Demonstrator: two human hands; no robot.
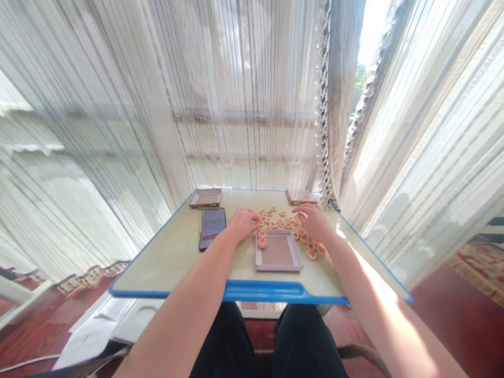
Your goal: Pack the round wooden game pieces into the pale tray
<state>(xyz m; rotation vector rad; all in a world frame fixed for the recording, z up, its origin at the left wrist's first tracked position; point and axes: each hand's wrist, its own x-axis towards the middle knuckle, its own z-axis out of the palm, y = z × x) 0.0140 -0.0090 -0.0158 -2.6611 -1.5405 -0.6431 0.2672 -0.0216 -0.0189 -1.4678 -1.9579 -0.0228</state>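
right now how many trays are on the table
3: the near tray by the front edge, the far-left tray and the far-right tray. None seems hidden.

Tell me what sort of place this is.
Likely a room at home, beside a sunny window: sheer curtains hang all round, and a small blue-edged desk holds round game pieces and a phone.

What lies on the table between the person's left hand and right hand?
Between the left hand and the right hand, loose round game pieces lie scattered on the table. The head view shows this.
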